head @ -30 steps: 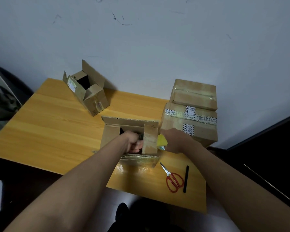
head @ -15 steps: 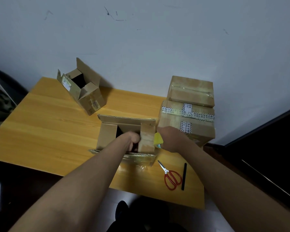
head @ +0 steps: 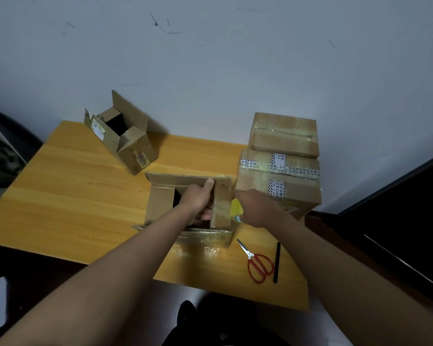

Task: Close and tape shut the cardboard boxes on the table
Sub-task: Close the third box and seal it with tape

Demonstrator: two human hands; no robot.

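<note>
On the desk (head: 60,196), a small open box (head: 125,136) lies tipped at the far left. At centre sits the open box (head: 185,203); the left hand (head: 198,198) grips its right flap, thumb up. Just right, the right hand (head: 255,206) curls around a yellow tape roll (head: 235,207), beside two stacked taped boxes (head: 283,166). Scissors (head: 258,263) and a black pen (head: 276,262) lie nearer.

Red-handled scissors (head: 258,264) beside a black pen (head: 276,262) on the wooden table (head: 68,196).
</note>
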